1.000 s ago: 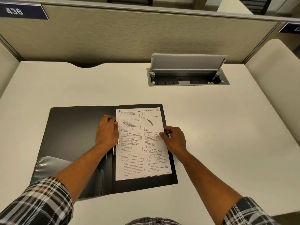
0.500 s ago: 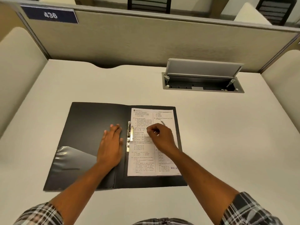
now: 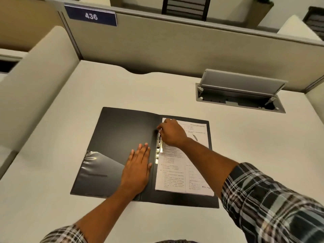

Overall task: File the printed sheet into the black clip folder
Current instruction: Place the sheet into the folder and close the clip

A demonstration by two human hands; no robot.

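Sheet [image 3: 177, 171] lies on the right half of the open folder [image 3: 121, 134], beside its clip [image 3: 159, 148]. Left hand [image 3: 138, 171] rests flat on the folder's left half, fingers together. Right hand [image 3: 171, 133], fingers curled, pinches the clip's top end.

Plaid sleeves [image 3: 273, 200], bare forearms

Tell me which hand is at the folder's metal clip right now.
The right hand, fingers curled at the top of the metal clip. The left hand lies flat on the folder's inside cover.
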